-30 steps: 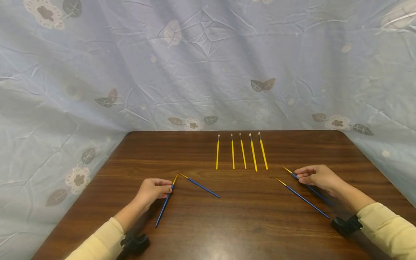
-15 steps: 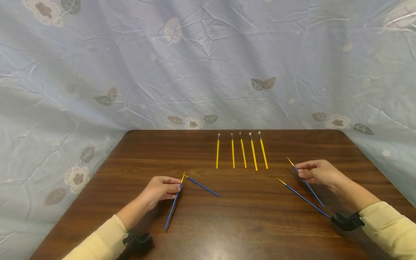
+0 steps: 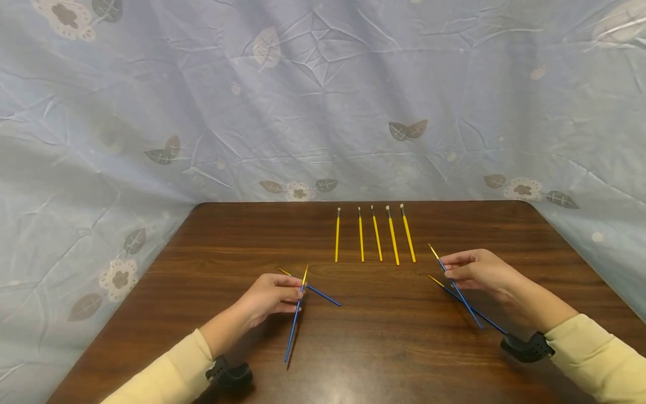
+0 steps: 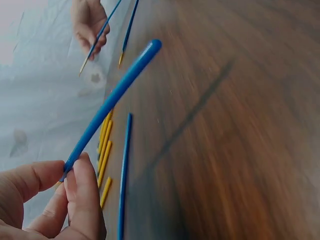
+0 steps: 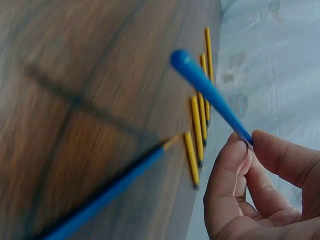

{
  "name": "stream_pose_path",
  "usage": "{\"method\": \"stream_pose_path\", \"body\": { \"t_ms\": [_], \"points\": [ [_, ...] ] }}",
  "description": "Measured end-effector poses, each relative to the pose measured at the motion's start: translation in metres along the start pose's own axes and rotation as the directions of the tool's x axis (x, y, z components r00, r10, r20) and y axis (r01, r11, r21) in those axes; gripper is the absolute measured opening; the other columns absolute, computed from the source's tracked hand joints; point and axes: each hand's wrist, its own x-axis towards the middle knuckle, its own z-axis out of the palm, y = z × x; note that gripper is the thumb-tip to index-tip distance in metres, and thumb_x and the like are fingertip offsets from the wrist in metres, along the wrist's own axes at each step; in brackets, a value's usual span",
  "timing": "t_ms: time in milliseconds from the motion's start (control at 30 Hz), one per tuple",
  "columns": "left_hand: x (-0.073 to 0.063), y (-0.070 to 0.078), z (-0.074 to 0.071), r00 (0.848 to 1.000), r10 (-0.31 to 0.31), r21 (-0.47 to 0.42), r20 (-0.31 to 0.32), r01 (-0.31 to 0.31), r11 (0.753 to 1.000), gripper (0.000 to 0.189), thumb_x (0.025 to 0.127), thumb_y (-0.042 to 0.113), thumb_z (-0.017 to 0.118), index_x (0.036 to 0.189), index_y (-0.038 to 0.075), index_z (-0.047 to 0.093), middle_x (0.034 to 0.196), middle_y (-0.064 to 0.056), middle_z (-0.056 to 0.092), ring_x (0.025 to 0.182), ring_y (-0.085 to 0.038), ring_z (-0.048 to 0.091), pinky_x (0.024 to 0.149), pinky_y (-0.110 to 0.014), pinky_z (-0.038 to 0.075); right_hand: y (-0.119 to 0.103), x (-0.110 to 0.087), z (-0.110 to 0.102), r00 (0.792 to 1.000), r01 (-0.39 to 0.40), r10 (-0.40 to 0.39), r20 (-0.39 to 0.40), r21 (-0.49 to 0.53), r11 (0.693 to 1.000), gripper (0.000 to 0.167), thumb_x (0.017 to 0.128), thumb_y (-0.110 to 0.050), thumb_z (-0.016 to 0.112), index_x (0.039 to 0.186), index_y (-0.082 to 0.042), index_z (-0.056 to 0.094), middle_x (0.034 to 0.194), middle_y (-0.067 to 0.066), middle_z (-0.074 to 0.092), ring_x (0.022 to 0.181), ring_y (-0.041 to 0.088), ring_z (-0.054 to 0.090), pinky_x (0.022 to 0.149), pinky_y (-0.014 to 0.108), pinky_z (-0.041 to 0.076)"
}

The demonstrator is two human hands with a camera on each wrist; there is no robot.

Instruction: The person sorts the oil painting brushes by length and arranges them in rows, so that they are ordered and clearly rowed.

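My left hand (image 3: pixel 275 297) pinches a blue paintbrush (image 3: pixel 293 328) between thumb and fingers, its yellow tip pointing away from me. The brush is raised above the table, its shadow visible in the left wrist view. Behind that hand lies a second blue paintbrush (image 3: pixel 324 295), partly hidden by the fingers. On the right, my right hand (image 3: pixel 484 275) pinches another blue paintbrush (image 3: pixel 465 303), also lifted, with its handle end toward me. Under it, a further blue paintbrush (image 3: pixel 484 318) lies slanted on the table; in the head view the two cross.
Several yellow paintbrushes (image 3: pixel 392 241) lie side by side near the back of the brown wooden table (image 3: pixel 242 235), bristles toward the far edge. A patterned light cloth (image 3: pixel 323 112) hangs behind and to the left. Each wrist wears a black device (image 3: pixel 527 347).
The left hand has carried its brush to the right, in front of the lying one. My right hand has lifted its brush and then moved left, over the other blue brush.
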Motion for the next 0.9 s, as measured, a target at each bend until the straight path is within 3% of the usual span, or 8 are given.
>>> {"method": "stream_pose_path", "body": {
  "t_ms": [267,533,900],
  "points": [
    [0.007,0.005,0.025,1.0,0.015,-0.004,0.026,-0.014,1.0,0.039,0.089,-0.001,0.063,0.123,-0.017,0.053,0.108,-0.02,0.065,0.095,-0.025,0.063,0.08,-0.035,0.059,-0.01,0.002,0.029,1.0,-0.007,0.007,-0.002,0.057,0.998,0.057,0.091,-0.007,0.067,0.136,0.016,0.041,0.114,0.014,0.057,0.092,0.021,0.062,0.079,0.032,0.058],
    [0.02,0.008,0.054,0.999,0.021,-0.035,0.048,-0.02,0.999,0.037,0.087,-0.002,0.064,0.12,-0.016,0.056,0.092,-0.015,0.068,0.077,-0.019,0.065,0.07,-0.034,0.061,-0.013,0.005,0.056,1.0,0.006,-0.005,-0.007,0.087,0.996,0.055,0.09,-0.006,0.067,0.134,0.017,0.042,0.121,0.022,0.058,0.099,0.026,0.063,0.081,0.035,0.058],
    [0.042,0.01,0.085,0.997,0.041,-0.033,0.059,-0.039,0.999,0.033,0.088,-0.01,0.064,0.12,-0.016,0.056,0.089,-0.014,0.068,0.071,-0.016,0.066,0.066,-0.031,0.061,-0.013,0.013,0.087,0.999,-0.004,0.009,-0.033,0.143,0.99,0.05,0.087,0.0,0.068,0.129,0.017,0.047,0.113,0.021,0.062,0.092,0.023,0.065,0.078,0.035,0.059]
  ]
}}
